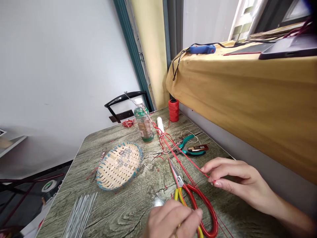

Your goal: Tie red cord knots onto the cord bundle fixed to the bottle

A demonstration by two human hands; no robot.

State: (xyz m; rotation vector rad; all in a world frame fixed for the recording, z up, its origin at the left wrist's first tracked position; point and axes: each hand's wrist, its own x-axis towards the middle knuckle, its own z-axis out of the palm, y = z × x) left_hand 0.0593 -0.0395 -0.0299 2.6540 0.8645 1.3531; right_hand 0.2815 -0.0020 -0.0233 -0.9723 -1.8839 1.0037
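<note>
Strands of thin red cord (182, 165) stretch toward me from a knotted bundle beside the plastic bottle (144, 124). Thumb and fingertips of my right hand (232, 177) pinch one strand at the right. My left hand (170, 219) is curled at the bottom middle, with a red strand running into its fingers; part of it is cut off by the frame. Between the hands lie red-handled scissors (210, 215), blades pointing away, beside a yellow-handled tool (176, 195) partly hidden by my left hand. Teal-handled pliers (185, 142) rest farther back.
A woven tray (116, 175) holds small clear pieces. Thin metal rods (80, 215) lie at the front left. A red thread spool (173, 110) and a white thread spool (160, 125) are at the back. A yellow-draped surface (235, 79) rises on the right.
</note>
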